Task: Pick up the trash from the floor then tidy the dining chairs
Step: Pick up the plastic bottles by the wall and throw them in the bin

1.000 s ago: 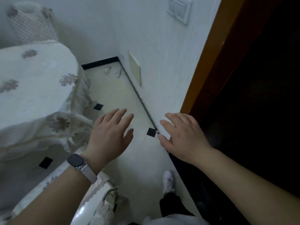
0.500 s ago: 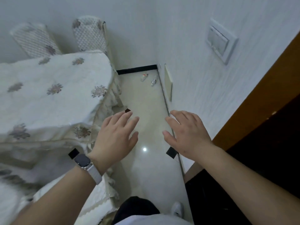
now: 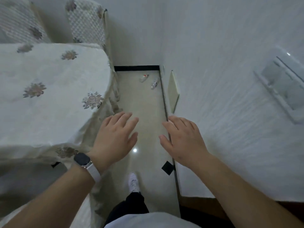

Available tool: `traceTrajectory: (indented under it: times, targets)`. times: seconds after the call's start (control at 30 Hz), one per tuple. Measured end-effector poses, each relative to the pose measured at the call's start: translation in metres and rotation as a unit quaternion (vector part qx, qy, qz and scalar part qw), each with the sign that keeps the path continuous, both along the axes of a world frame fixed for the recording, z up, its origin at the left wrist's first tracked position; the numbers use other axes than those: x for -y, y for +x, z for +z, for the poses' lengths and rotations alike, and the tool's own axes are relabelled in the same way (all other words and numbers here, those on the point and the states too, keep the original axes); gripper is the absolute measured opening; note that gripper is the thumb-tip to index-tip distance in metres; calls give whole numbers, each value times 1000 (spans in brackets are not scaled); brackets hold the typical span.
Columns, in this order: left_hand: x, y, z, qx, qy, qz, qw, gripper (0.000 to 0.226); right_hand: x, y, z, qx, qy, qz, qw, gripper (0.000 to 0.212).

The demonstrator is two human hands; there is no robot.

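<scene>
Two small pieces of trash lie on the pale floor at the far end of a narrow aisle: a white one with a red tip [image 3: 144, 78] and a whitish one [image 3: 154, 83] close to the wall's baseboard. My left hand [image 3: 115, 137] and my right hand [image 3: 182, 139] hover palm-down with fingers apart, holding nothing, well short of the trash. Two dining chairs with lace covers, one [image 3: 87, 22] at the table's far corner and one [image 3: 18, 23] further left, stand behind the covered table [image 3: 49, 89].
The aisle runs between the draped table on the left and a white wall [image 3: 213, 79] on the right. A wall switch plate [image 3: 283, 84] and a cream panel [image 3: 173, 91] sit on that wall. A dark doorway lies at bottom right. My white shoe [image 3: 133, 181] is on the floor.
The view has swung left and forward, away from the dark doorway and down the aisle. The trash now appears closer and more central. Both hands stay open.
</scene>
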State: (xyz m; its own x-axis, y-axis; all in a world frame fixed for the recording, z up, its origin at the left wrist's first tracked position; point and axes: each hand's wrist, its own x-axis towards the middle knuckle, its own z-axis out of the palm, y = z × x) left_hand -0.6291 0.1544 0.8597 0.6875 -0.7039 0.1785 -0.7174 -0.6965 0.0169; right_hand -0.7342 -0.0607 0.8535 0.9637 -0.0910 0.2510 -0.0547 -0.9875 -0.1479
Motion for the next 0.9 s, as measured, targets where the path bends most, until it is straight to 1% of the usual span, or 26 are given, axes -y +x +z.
traceTrajectory:
  times: [0.13,0.3,0.57,0.67,0.8,0.9]
  targets:
    - [0,83,-5,-13,-7,-14,1000,51,1,75,1,-17,-18,-12,1000,46]
    - [3,171,-4,-2,-54,-27,998,48,7,160,13,-20,-40,-13,999,46]
    - [24,287,-8,-2,-58,-25,998,45,33,271,15,-35,-50,-21,998,48]
    - [39,329,-12,-16,-51,-17,998,46,53,318,8,-42,-39,-16,998,48]
    - [70,393,-18,-10,-36,-4,999,45,94,389,-10,-38,-40,-7,998,50]
    - [96,441,-22,-16,-8,8,1000,47,125,449,-19,-42,-29,-9,999,49]
